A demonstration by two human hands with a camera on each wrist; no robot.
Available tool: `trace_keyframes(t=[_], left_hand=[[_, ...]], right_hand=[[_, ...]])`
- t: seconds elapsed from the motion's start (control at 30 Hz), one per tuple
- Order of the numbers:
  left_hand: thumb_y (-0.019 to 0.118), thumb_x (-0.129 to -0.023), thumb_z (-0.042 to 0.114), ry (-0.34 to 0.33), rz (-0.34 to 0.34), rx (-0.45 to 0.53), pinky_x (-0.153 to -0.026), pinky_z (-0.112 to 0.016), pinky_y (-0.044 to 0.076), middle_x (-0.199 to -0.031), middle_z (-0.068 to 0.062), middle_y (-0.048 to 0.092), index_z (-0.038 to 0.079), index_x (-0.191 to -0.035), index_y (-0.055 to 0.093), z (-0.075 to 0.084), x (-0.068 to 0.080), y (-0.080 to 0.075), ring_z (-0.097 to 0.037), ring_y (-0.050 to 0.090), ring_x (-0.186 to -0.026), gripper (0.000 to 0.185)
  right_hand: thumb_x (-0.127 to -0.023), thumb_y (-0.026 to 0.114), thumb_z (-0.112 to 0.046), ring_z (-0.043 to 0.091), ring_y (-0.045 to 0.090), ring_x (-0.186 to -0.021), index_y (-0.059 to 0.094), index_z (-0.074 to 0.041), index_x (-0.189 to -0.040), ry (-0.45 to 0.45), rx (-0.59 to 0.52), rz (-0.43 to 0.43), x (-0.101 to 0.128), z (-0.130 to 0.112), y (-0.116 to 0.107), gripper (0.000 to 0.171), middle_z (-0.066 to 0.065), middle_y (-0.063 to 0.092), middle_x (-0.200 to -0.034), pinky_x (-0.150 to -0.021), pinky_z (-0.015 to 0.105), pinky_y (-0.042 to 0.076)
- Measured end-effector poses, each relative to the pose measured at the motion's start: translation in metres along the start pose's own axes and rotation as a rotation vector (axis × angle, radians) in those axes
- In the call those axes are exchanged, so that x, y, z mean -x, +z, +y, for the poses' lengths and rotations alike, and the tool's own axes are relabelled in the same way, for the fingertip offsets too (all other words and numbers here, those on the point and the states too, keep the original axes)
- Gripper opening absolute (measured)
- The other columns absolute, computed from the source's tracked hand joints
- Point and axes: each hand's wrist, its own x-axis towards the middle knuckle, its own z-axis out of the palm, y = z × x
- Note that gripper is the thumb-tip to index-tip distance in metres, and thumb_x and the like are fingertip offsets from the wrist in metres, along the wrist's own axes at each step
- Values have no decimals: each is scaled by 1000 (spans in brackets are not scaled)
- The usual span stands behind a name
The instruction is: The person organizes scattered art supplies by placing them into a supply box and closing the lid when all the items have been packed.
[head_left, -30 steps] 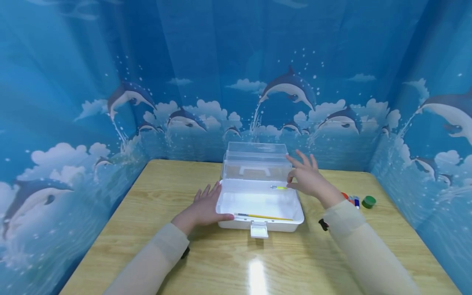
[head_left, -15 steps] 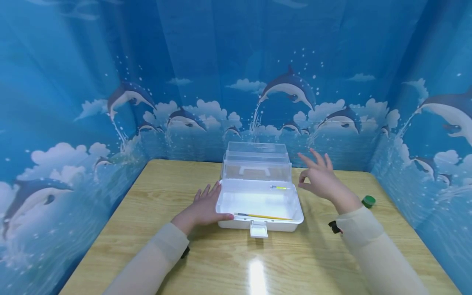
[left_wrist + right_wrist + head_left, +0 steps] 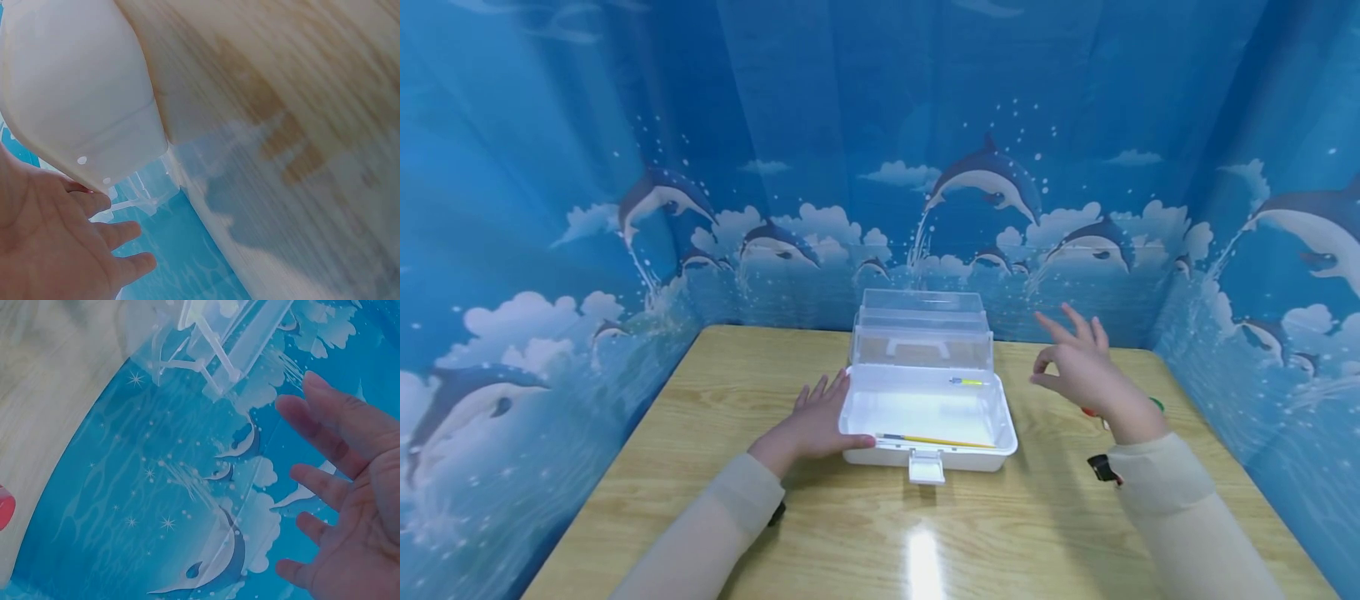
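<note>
A white plastic box [image 3: 1004, 454] stands near the back of the table, its clear lid [image 3: 922, 321] raised behind it. Inside lie a thin yellow stick [image 3: 943, 441] with a greyish end, along the front wall, and a short yellow pen-like item [image 3: 966, 382] near the back. My left hand [image 3: 812, 421] rests against the box's left side, fingers spread and thumb on the front rim. In the left wrist view the left hand [image 3: 69, 234] is beside the white side wall. My right hand [image 3: 1082, 375] hovers right of the box, thumb and index finger near each other, nothing between them.
A red item [image 3: 1088, 412] and a green-lidded jar [image 3: 1157, 404] show partly behind the right forearm on the wooden table [image 3: 715, 367]. A white latch [image 3: 927, 468] hangs from the box's front. Blue dolphin-print curtains [image 3: 850, 125] enclose the table's back and sides.
My right hand has moved right from the box's back right corner to above the table. The left hand, the box and both yellow items inside have stayed put.
</note>
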Motion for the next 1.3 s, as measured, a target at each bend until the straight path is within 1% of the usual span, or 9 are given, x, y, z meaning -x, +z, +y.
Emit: trace_keyframes(t=[0.13, 0.3, 0.47, 0.63, 0.73, 0.87, 1.0, 1.13, 1.3], left_hand=[[63, -80, 76, -2, 2, -6, -120, -56, -5, -168, -9, 0, 7, -161, 3, 0, -1, 1, -39, -2, -153, 121], [64, -81, 74, -5, 4, 0, -120, -56, -5, -168, -9, 0, 7, -161, 4, 1, 0, 0, -38, -2, -153, 121], [64, -80, 75, -8, 6, -8, -120, -56, -5, -168, -8, 0, 8, -161, 5, 1, -1, 0, -38, -2, -153, 120], [63, -79, 77, -3, 10, -4, -121, -56, -4, -168, -8, 1, 8, -161, 5, 1, -1, 1, -37, -2, -153, 122], [62, -79, 78, 2, 8, 2, -120, -57, -4, -168, -8, 1, 9, -161, 5, 0, -1, 1, -37, -1, -153, 122], [62, -79, 78, 6, 9, 5, -120, -57, -3, -168, -8, 0, 8, -161, 5, -1, -1, 2, -37, -1, -153, 122], [62, -79, 78, 7, 11, 2, -120, -57, -3, -168, -9, 1, 8, -161, 5, -1, -1, 2, -38, -1, -153, 122], [62, -79, 79, 9, 9, 0, -120, -57, -3, -168, -9, 0, 8, -161, 5, -1, -1, 1, -38, -1, -153, 122], [63, -79, 77, 4, 8, -1, -120, -56, -4, -168, -8, 0, 8, -161, 4, -2, -1, 1, -38, -1, -153, 122]], right_hand=[[-84, 82, -19, 47, -8, -149, 75, -22, -75, 21, -9, -1, 5, 5, -1, 12, 25, 23, -162, -110, 74, -8], [-84, 82, -18, 49, -8, -149, 76, -19, -77, 39, -15, 25, 14, 14, -4, 9, 27, 24, -160, -110, 75, -7], [-85, 81, -18, 49, -10, -149, 76, -18, -79, 71, -53, 35, 23, 25, -6, 8, 28, 23, -160, -110, 75, -7], [-87, 79, -18, 50, -15, -147, 77, -15, -82, 109, -98, 44, 33, 43, -9, 6, 30, 19, -160, -109, 74, -13], [-88, 78, -20, 50, -17, -147, 78, -12, -85, 138, -113, 43, 38, 52, -10, 8, 31, 18, -159, -109, 73, -15], [-88, 77, -21, 52, -16, -146, 78, -9, -87, 185, -118, 28, 43, 62, -8, 12, 33, 18, -158, -108, 76, -10], [-90, 74, -22, 55, -16, -144, 77, -6, -89, 233, -134, -6, 47, 72, -3, 16, 35, 16, -158, -106, 78, -5], [-90, 73, -23, 58, -17, -142, 76, -5, -90, 270, -157, -49, 50, 81, 0, 19, 38, 15, -156, -104, 80, -4], [-88, 75, -25, 60, -19, -140, 75, -8, -85, 313, -188, -91, 54, 92, 8, 17, 41, 13, -154, -103, 80, -6]])
